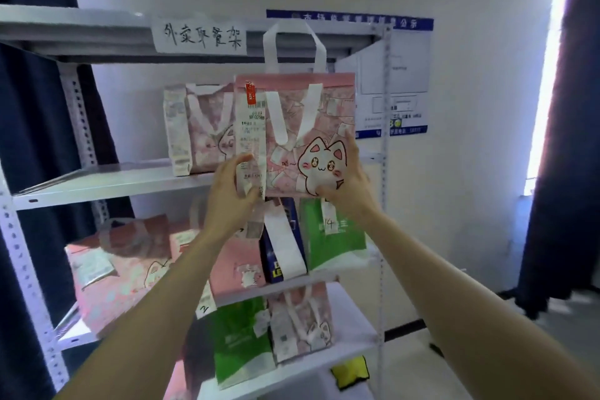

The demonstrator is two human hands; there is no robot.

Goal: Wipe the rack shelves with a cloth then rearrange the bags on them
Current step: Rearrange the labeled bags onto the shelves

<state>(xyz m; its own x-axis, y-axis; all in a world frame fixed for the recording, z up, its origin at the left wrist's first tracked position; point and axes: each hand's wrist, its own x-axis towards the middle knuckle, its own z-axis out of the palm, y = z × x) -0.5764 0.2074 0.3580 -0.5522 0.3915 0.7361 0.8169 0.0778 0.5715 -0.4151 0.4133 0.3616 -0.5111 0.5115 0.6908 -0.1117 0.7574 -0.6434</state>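
A pink tote bag (319,107) with a white cat print, white handles and a long receipt stands upright at the front right of the second shelf (107,180) of a white metal rack. My left hand (232,195) grips its lower left corner over the receipt. My right hand (345,177) grips its lower right corner, thumb on the cat print. A second pink cat bag (198,130) stands just behind it to the left. A yellow cloth (350,372) lies low on the floor by the rack's right leg.
The shelf below carries a pink bag lying flat (123,266), another pink bag (240,265), a dark blue bag (284,242) and a green bag (336,237). Lower still stand a green bag (242,344) and a pink bag (300,318). Dark curtains hang at both sides.
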